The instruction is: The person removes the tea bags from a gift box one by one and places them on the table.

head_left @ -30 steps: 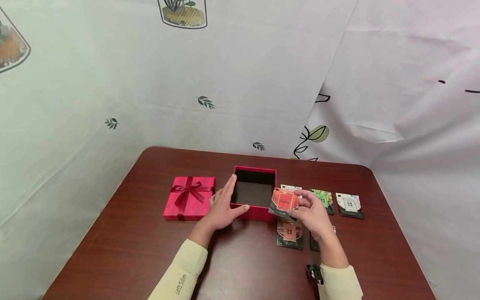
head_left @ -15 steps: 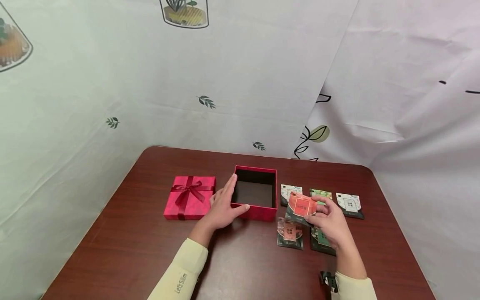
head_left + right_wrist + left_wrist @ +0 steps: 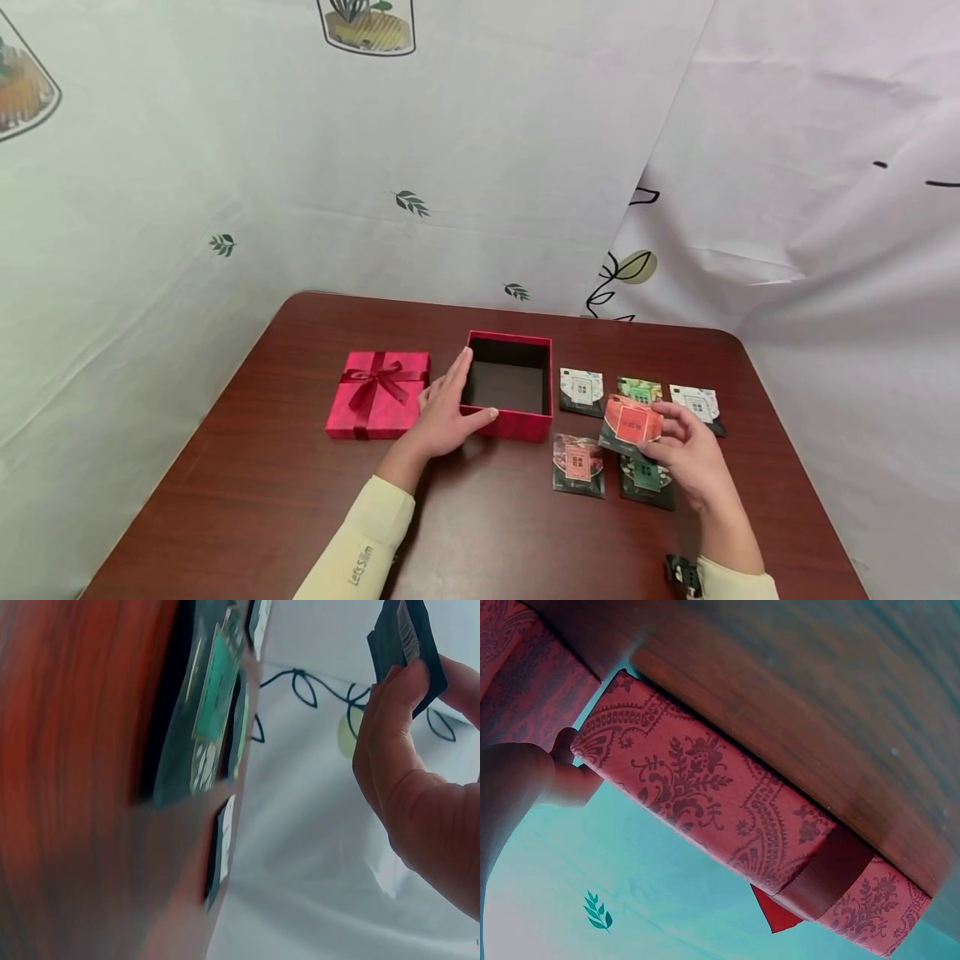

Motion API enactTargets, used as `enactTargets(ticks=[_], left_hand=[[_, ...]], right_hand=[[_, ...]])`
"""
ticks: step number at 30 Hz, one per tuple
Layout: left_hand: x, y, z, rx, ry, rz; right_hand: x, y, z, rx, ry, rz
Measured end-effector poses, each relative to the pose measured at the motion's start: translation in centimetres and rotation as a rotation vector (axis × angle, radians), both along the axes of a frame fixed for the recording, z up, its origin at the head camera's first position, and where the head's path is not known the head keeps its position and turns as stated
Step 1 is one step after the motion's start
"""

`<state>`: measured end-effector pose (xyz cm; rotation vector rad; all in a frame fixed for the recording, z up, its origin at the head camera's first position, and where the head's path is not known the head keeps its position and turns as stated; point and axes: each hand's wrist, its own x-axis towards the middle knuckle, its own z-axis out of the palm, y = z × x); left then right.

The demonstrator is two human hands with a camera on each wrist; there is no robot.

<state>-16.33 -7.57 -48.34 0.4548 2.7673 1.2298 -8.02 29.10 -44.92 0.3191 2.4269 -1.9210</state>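
Observation:
My right hand (image 3: 693, 458) pinches a red-orange sachet (image 3: 630, 427) between thumb and fingers, above the table and partly over a dark green sachet (image 3: 648, 483) and a light green sachet (image 3: 639, 388). In the right wrist view the held sachet (image 3: 409, 645) shows its dark back with a barcode. My left hand (image 3: 446, 417) rests at the near left corner of a red box (image 3: 513, 426), fingers straight along its left side and thumb across its front. That box stands uncovered, its dark inside bare. The left wrist view shows the patterned side of the lid (image 3: 690, 787).
Left of the box lies the red lid (image 3: 401, 417) with a dark red bow. On the brown table (image 3: 480, 533) lie a white sachet (image 3: 581, 390), another white sachet (image 3: 696, 405) farther right, and a brown-red sachet (image 3: 578, 468). A pale printed curtain (image 3: 480, 167) hangs behind.
My right hand has moved right, carrying the red-orange sachet away from the box's right side, uncovering the nearer white sachet and the dark green one. The left hand has stayed at the box.

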Motion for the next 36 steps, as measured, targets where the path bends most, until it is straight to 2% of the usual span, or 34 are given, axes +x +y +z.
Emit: enactTargets(ticks=[11,20,29,36], left_hand=[[0.0,-0.1,0.2,-0.001,0.002,0.011],[0.0,-0.1,0.2,0.009,0.0,0.0],[0.1,-0.1,0.2,0.025,0.015,-0.008],[0.1,-0.1,0.1,0.01,0.002,-0.004]], right_hand=[[1.2,2.8,-0.7,0.113,-0.008,-0.062],[2.3,5.1,-1.2,0.213,-0.071,-0.093],[2.7,6.9,-1.5,0.305,-0.155,-0.102],[2.6,7.7,-1.9,0.321,-0.187,-0.095]])
